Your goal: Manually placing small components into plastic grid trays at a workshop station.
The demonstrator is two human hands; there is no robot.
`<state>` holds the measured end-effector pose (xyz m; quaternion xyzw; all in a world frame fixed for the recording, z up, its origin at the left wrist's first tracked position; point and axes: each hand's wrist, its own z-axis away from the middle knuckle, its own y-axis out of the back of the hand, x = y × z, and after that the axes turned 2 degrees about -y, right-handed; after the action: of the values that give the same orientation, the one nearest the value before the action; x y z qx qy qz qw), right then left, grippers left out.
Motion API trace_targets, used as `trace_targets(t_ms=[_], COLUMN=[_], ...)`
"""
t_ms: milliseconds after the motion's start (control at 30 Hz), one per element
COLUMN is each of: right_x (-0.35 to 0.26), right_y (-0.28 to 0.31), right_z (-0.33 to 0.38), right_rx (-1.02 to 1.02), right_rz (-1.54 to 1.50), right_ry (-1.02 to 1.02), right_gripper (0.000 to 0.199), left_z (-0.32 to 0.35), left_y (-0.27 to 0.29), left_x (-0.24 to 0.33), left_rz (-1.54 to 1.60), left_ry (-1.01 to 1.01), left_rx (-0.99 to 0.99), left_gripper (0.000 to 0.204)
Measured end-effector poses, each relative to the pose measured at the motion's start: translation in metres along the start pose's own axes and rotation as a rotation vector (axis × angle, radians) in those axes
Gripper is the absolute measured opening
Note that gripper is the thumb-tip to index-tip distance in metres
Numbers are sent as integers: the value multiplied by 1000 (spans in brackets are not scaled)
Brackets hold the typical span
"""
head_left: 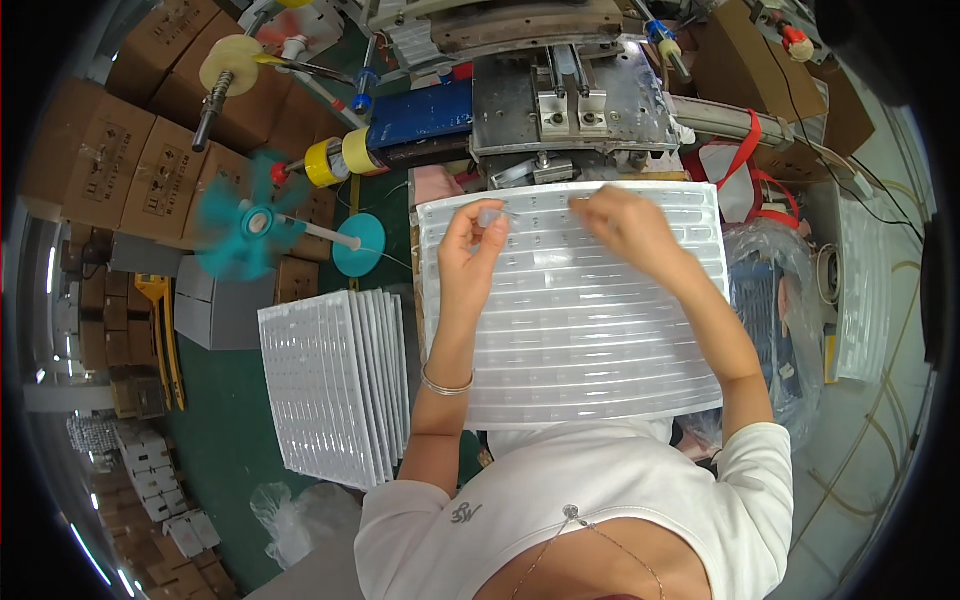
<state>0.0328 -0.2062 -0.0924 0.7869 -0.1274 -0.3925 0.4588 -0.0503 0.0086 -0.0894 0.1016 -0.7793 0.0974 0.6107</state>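
A large white plastic tray sheet (570,345) with many ribbed rows lies in front of me, below the machine. My left hand (470,245) is over its far left part, with thumb and fingers pinched on a small translucent plastic piece (489,216). A thin line, perhaps part of that piece, sticks out to the right. My right hand (632,232) hovers over the far middle of the tray sheet, fingers bent together and smeared by motion. Whether anything is between them I cannot make out. Small clear parts show in some of the far rows.
A metal press-like machine (500,100) stands beyond the tray sheet. To the left are a stack of similar tray sheets (315,390), a turquoise fan (250,220) and cardboard boxes (85,165). A clear plastic bag (795,300) and a red-strapped bag (728,175) are at the right.
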Motion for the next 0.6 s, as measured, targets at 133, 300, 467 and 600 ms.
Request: trace_targets(t_ms=[133,300,467,600], right_x=[-4,3,5,-1], right_y=[-25,-45,-31,-8], right_z=[26,38,29,9], right_rx=[-121,-192,-149,55], right_rz=[36,384,18,-255], right_ry=[88,178,43,-104], right_gripper=[24,25,22,21], left_z=[4,5,4,-3], left_y=[-12,-9,-5,-2], left_x=[6,10,4,-6], left_rz=[-10,97,183,293], left_ry=[36,46,152,202], left_rx=[-70,-133,-125,-89], left_gripper=[24,25,21,17])
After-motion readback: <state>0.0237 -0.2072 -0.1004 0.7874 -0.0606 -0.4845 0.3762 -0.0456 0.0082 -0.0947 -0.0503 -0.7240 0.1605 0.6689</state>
